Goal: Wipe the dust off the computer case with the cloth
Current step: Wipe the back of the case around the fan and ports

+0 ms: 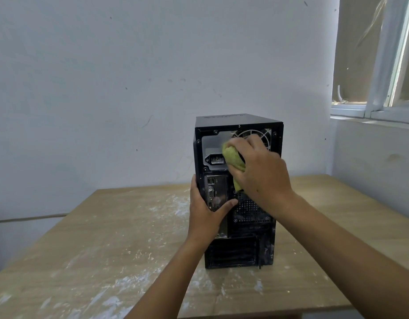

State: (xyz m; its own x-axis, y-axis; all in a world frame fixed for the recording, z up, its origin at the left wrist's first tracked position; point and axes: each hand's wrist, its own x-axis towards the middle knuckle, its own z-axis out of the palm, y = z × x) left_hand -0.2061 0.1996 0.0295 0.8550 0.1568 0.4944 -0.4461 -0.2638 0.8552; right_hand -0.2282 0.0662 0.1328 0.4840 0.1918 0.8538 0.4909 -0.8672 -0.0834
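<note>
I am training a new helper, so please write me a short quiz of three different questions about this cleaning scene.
1. True or false: the green cloth is in the left hand.
2. Which part of the computer case faces the camera: A front panel, B rear panel, C top?
3. Fill in: the case stands upright on a wooden ____.

Key:
1. False; the right hand presses it near the fan grille, and the left hand steadies the case.
2. B
3. table

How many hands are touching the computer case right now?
2. The left hand grips the case's left rear edge; the right hand presses the green cloth against the upper back panel.
</note>
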